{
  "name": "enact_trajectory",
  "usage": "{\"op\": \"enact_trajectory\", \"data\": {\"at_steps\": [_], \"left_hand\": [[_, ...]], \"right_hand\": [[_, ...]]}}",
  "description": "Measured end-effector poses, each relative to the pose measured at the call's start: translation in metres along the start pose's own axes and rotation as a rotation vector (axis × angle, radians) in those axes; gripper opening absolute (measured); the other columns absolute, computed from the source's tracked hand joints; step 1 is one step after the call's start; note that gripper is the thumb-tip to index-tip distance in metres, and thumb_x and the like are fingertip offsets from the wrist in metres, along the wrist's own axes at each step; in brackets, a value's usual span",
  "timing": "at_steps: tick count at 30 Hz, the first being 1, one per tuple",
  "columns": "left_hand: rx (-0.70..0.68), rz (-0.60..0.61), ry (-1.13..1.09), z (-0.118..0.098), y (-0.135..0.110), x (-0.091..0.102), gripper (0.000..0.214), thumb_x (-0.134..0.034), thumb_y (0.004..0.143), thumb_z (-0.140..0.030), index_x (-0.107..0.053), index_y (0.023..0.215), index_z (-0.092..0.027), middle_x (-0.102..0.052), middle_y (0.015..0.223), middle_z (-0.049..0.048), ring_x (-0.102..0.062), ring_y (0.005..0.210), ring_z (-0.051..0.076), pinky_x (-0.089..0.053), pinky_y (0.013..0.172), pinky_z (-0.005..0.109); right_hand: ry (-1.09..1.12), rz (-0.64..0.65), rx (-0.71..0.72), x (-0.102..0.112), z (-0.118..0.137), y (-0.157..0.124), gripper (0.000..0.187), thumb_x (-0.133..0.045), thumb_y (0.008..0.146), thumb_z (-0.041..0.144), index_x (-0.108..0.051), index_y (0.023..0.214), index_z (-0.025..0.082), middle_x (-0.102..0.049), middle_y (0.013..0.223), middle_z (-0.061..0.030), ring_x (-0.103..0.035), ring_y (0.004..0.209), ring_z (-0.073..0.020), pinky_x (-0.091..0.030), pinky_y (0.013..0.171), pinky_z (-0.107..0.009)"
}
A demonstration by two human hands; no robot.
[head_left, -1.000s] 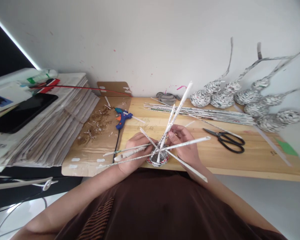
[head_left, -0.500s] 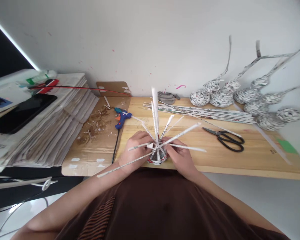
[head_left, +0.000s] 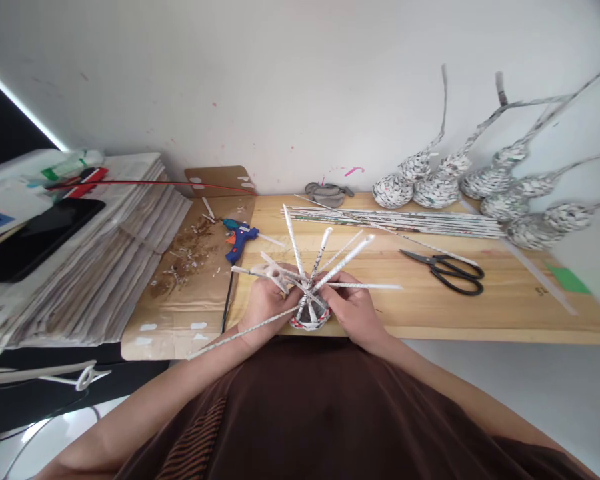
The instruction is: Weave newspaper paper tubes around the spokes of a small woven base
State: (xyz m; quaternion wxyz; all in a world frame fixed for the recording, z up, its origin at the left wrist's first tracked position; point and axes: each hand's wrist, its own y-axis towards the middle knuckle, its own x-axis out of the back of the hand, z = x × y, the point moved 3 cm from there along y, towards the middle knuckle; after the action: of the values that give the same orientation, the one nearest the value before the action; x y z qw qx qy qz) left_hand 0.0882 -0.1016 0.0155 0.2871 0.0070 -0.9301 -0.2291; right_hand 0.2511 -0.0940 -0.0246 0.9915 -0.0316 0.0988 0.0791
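Note:
A small round piece woven from rolled newspaper (head_left: 310,321) is held between both hands at the table's front edge. Several white printed paper tubes fan out from its top, up and to both sides. My left hand (head_left: 271,303) is closed on its left side, with some tubes crossing over the fingers and thumb. On the right side, my right hand (head_left: 354,305) grips the weave near the point where the tubes meet, thumb on top. The fingertips of both hands are partly hidden behind the tubes.
Left of the hands, a blue glue gun (head_left: 241,241) lies by cardboard (head_left: 180,307) littered with scraps. A newspaper stack (head_left: 130,247) bears a phone (head_left: 45,233). Black scissors (head_left: 455,275), a row of paper tubes (head_left: 405,221) and several woven gourd shapes (head_left: 437,190) lie to the right.
A tall upright paper tube has swung down to the left over my left hand. Both hands stay on the woven piece, and the whole view has shifted slightly.

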Motion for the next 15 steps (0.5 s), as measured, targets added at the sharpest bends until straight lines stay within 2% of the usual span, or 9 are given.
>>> {"op": "enact_trajectory", "data": {"at_steps": [3,7,9,11,13,15], "left_hand": [[-0.002,0.024,-0.005,-0.003,0.002,0.001,0.012,-0.065,0.089,-0.022,-0.074,0.081,-0.019,-0.076,0.088,0.0078,-0.07,0.084,0.02,-0.057,0.082,0.035],[-0.03,0.043,-0.014,-0.003,0.002,0.002,0.015,-0.063,0.09,-0.022,-0.074,0.08,-0.019,-0.075,0.086,0.0076,-0.07,0.085,0.021,-0.056,0.083,0.035],[-0.063,0.025,-0.01,-0.003,0.001,0.004,0.011,-0.065,0.089,-0.021,-0.074,0.084,-0.019,-0.075,0.088,0.0066,-0.07,0.087,0.021,-0.056,0.084,0.035],[-0.112,-0.034,-0.017,-0.003,0.0,0.008,0.008,-0.068,0.088,-0.02,-0.074,0.093,-0.02,-0.075,0.091,0.0053,-0.07,0.088,0.02,-0.056,0.084,0.034],[-0.173,-0.07,-0.012,-0.005,0.0,0.014,0.021,-0.072,0.085,-0.021,-0.072,0.106,-0.02,-0.075,0.099,0.0055,-0.069,0.091,0.02,-0.056,0.085,0.034],[-0.22,-0.05,-0.002,-0.009,0.001,0.019,0.041,-0.077,0.082,-0.027,-0.067,0.121,-0.022,-0.072,0.11,0.007,-0.067,0.098,0.023,-0.055,0.086,0.036]], "right_hand": [[0.059,-0.023,-0.063,0.0,-0.003,0.003,0.021,-0.079,0.076,0.036,-0.07,0.086,0.021,-0.071,0.072,0.0004,-0.065,0.067,-0.0157,-0.053,0.061,-0.027],[0.14,-0.015,-0.049,-0.004,0.0,0.006,0.018,-0.081,0.073,0.031,-0.071,0.083,0.021,-0.076,0.089,-0.0007,-0.068,0.077,-0.0152,-0.055,0.071,-0.027],[0.178,-0.006,-0.056,-0.007,0.002,0.006,0.021,-0.083,0.069,0.031,-0.07,0.082,0.021,-0.076,0.089,-0.0004,-0.069,0.077,-0.0157,-0.055,0.072,-0.028],[0.204,-0.016,-0.093,-0.008,0.002,0.006,0.026,-0.086,0.066,0.034,-0.07,0.083,0.021,-0.075,0.079,0.0005,-0.068,0.069,-0.0161,-0.056,0.067,-0.029],[0.212,-0.03,-0.119,-0.009,0.002,0.007,0.029,-0.088,0.063,0.036,-0.071,0.081,0.02,-0.074,0.072,0.0007,-0.067,0.063,-0.0161,-0.055,0.063,-0.029],[0.199,-0.033,-0.128,-0.008,0.001,0.008,0.029,-0.088,0.063,0.036,-0.072,0.081,0.02,-0.074,0.073,-0.0004,-0.066,0.061,-0.0159,-0.053,0.06,-0.028]]}}
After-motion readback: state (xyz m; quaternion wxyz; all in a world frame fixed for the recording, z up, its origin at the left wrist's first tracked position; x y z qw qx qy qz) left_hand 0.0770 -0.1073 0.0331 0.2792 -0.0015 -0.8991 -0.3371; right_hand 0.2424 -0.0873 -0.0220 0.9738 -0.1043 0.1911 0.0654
